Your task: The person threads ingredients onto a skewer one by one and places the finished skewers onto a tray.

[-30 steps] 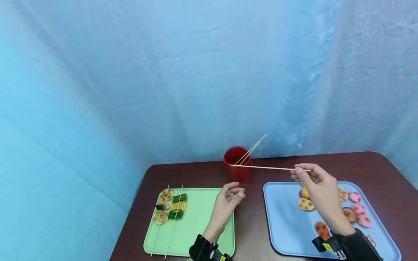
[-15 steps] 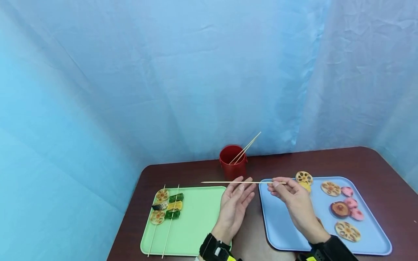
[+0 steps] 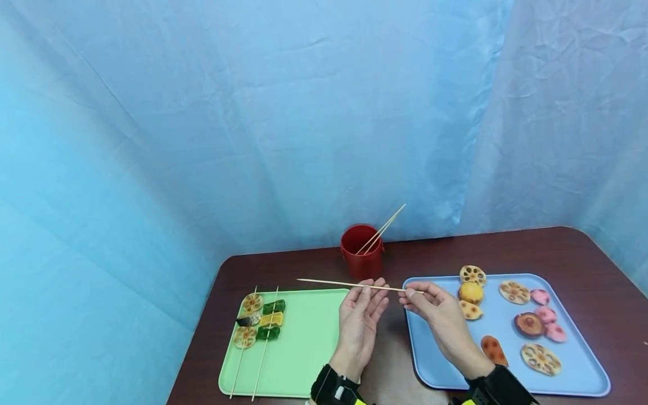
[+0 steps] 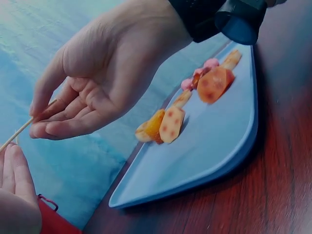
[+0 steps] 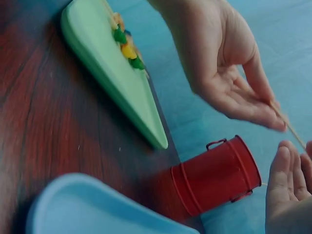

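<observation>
In the head view my left hand [image 3: 356,334], palm turned up, holds a thin wooden skewer [image 3: 324,281] between thumb and fingers near its middle. My right hand [image 3: 445,326] pinches the skewer's right end. No food is on this skewer, which lies almost level between the trays, its bare tip pointing left. The right wrist view shows the left thumb and fingertips meeting on the skewer [image 5: 292,129]. From the left wrist view, the right thumb and fingers pinch the skewer's end.
A red bucket [image 3: 361,264] with two skewers stands behind the hands. On the left, a green tray [image 3: 314,360] bears two loaded skewers [image 3: 273,319]. To the right, a blue tray [image 3: 435,368] carries lotus slices [image 3: 540,359], a mushroom [image 3: 529,324] and pink pieces [image 3: 556,332].
The right hand has brought the skewer left and down from near the bucket. The left hand has turned palm up and taken hold of the skewer, whose tip has shifted left.
</observation>
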Demonstrator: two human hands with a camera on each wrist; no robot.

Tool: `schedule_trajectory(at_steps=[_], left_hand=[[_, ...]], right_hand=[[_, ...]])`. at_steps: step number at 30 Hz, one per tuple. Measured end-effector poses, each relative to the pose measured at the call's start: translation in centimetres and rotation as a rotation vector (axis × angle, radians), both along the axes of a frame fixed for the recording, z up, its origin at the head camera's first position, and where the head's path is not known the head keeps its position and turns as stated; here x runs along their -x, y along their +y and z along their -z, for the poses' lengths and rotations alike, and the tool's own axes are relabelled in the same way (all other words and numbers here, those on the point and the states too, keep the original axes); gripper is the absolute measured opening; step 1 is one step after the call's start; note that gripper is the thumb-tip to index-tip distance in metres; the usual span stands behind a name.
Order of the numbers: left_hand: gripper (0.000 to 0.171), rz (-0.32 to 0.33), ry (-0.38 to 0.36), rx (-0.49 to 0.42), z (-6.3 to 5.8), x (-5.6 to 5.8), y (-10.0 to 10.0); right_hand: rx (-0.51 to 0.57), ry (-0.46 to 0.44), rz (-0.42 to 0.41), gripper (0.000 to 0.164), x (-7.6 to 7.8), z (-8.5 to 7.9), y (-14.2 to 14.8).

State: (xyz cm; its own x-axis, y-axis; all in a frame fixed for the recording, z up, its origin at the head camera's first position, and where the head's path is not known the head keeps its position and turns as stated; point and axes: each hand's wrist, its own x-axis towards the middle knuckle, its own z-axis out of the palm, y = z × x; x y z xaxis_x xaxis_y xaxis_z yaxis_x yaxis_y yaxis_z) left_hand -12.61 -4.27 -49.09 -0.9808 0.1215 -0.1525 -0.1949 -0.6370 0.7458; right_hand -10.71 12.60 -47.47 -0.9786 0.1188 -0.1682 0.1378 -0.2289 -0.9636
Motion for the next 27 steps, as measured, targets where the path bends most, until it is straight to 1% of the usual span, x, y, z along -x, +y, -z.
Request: schedule_trajectory(at_steps=[3, 5, 8, 11, 14, 17, 20, 23, 27], left_hand=[[0.028, -0.038, 0.031, 0.049, 0.2, 0.0, -0.6], [0.026, -0.056, 0.053, 0.082, 0.4, 0.1, -1.0], [0.026, -0.062, 0.073, 0.122, 0.7, 0.2, -1.7], [0.027, -0.048, 0.08, 0.181, 1.0, 0.2, -2.3], [0.028, -0.025, 0.087, 0.258, 1.4, 0.1, -2.7], [0.029, 0.004, 0.099, 0.34, 1.6, 0.0, -2.9], [0.031, 0.028, 0.122, 0.41, 1.9, -0.1, -3.2], [0.032, 0.047, 0.155, 0.474, 2.1, -0.2, -3.5], [0.03, 0.061, 0.191, 0.547, 2.3, -0.4, -4.0]], right_hand=[[-0.05, -0.018, -0.047, 0.043, 0.1, 0.2, 0.6], [-0.101, -0.038, -0.074, 0.046, 0.1, 0.2, 1.4], [-0.175, -0.039, -0.098, 0.05, 0.2, 0.0, 2.8], [-0.264, -0.021, -0.123, 0.053, 0.1, -0.2, 4.4], [-0.347, -0.016, -0.168, 0.055, 0.1, -0.4, 6.1], [-0.422, -0.019, -0.209, 0.054, -0.1, -0.3, 7.7], [-0.51, 0.01, -0.24, 0.049, -0.3, -0.2, 9.3], [-0.678, 0.042, -0.253, 0.042, -0.7, -0.1, 10.6], [-0.913, 0.053, -0.276, 0.031, -1.1, 0.1, 11.9]])
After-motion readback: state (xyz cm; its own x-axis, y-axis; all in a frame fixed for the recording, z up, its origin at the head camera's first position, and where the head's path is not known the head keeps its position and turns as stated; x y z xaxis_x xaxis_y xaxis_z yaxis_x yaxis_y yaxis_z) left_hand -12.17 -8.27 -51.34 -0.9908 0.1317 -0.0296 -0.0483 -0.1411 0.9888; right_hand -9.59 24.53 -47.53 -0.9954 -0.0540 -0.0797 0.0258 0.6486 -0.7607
